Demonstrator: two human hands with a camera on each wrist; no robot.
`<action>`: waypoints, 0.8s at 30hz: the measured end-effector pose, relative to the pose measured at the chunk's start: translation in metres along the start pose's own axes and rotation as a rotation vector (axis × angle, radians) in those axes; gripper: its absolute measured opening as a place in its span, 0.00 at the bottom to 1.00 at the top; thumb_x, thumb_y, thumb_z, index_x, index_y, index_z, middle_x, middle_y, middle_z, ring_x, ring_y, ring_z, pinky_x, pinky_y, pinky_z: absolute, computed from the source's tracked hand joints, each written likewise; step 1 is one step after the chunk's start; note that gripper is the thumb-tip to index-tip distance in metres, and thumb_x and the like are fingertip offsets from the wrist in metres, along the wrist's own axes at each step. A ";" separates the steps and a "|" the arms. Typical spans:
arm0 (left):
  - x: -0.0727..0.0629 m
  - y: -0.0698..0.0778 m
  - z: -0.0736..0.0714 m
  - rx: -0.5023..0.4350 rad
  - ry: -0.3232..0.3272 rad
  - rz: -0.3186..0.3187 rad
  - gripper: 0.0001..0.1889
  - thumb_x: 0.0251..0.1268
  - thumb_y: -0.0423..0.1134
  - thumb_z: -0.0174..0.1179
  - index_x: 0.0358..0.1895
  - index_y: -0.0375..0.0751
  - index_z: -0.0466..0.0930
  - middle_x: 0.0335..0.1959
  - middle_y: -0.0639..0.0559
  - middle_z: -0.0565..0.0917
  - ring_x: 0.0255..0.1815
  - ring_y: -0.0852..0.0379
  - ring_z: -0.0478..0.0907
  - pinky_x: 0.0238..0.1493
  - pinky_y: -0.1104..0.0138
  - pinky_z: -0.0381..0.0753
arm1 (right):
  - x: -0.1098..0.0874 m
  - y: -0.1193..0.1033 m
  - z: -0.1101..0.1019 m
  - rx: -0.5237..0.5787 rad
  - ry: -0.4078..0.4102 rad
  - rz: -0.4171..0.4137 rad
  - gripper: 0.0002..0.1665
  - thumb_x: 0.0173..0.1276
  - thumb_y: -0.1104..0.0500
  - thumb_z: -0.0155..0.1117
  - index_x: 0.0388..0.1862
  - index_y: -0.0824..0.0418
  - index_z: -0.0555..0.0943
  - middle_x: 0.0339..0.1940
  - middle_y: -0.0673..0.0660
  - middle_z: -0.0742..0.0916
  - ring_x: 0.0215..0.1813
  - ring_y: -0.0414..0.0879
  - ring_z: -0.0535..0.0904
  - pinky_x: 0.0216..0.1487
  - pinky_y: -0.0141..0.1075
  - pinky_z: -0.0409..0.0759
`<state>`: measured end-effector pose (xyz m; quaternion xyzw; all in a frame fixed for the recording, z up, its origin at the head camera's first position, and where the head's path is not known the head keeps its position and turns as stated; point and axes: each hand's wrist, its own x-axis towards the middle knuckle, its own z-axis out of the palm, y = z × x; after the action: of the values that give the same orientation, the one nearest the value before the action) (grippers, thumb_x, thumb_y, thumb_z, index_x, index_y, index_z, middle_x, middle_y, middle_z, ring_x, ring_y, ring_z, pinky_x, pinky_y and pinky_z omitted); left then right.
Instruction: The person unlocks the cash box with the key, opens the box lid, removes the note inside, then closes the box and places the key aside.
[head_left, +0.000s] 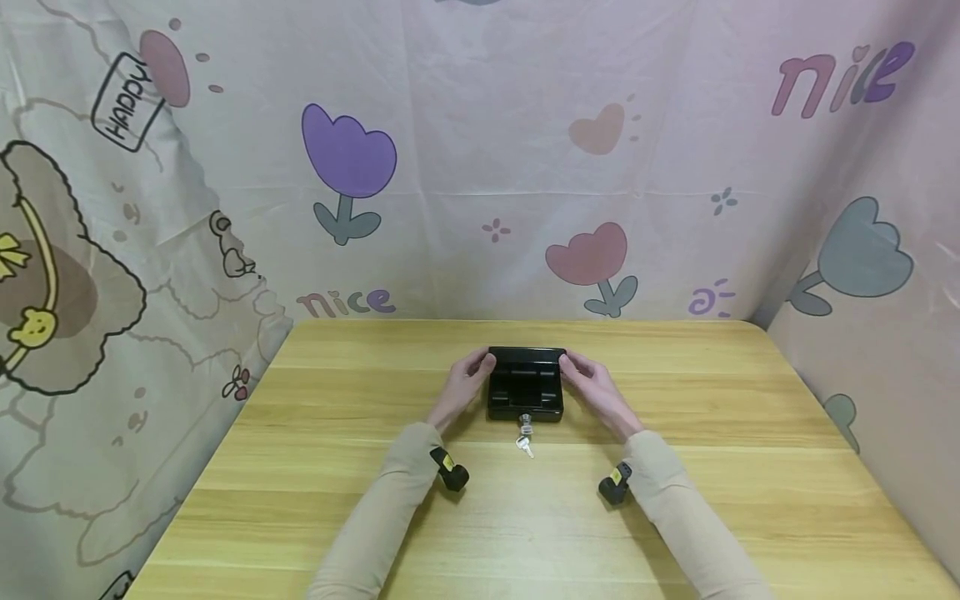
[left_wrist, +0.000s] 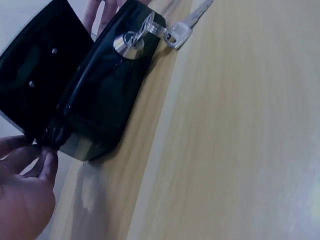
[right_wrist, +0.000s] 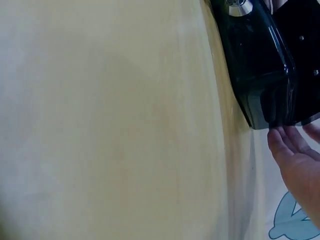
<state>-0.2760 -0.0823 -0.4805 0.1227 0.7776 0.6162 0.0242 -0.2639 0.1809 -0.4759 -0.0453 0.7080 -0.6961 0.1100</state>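
Note:
A small black cash box [head_left: 525,412] stands on the table with its lid [head_left: 527,355] raised at the back. Its inside looks bare, with a few raised dividers. A key sits in the round silver lock [left_wrist: 129,46] on the front face, and a second key [head_left: 525,445] hangs from it by a ring. My left hand [head_left: 465,383] holds the box's left side close to the hinge, fingers bent, thumb towards the inside. On the opposite side my right hand [head_left: 596,390] grips the matching rear corner. Some fingertips are hidden behind the lid.
The wooden table [head_left: 720,508] stretches around the box on every side. A printed cloth [head_left: 465,125] hangs behind it and along both sides. Each wrist carries a small black camera [head_left: 450,472] over a beige sleeve.

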 end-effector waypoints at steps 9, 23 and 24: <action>0.001 0.005 0.004 -0.035 0.052 -0.035 0.32 0.78 0.59 0.43 0.68 0.36 0.74 0.74 0.36 0.70 0.77 0.39 0.63 0.81 0.44 0.58 | 0.004 -0.007 0.011 0.050 0.131 0.017 0.47 0.77 0.40 0.54 0.78 0.72 0.57 0.77 0.73 0.66 0.78 0.62 0.65 0.80 0.46 0.66; 0.004 0.003 0.011 -0.087 0.136 -0.031 0.28 0.82 0.51 0.43 0.71 0.34 0.70 0.71 0.34 0.72 0.73 0.37 0.70 0.79 0.47 0.65 | 0.005 -0.010 0.017 0.067 0.294 -0.033 0.39 0.77 0.42 0.54 0.69 0.74 0.70 0.69 0.74 0.76 0.69 0.65 0.76 0.71 0.44 0.78; 0.004 0.002 0.011 -0.089 0.130 -0.030 0.28 0.83 0.50 0.42 0.72 0.34 0.68 0.72 0.34 0.71 0.73 0.37 0.70 0.79 0.47 0.66 | 0.006 -0.010 0.017 0.074 0.290 -0.037 0.39 0.77 0.42 0.54 0.68 0.74 0.70 0.69 0.74 0.76 0.69 0.65 0.76 0.71 0.44 0.77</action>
<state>-0.2777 -0.0708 -0.4804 0.0695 0.7510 0.6565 -0.0119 -0.2665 0.1629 -0.4669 0.0468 0.6893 -0.7230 -0.0048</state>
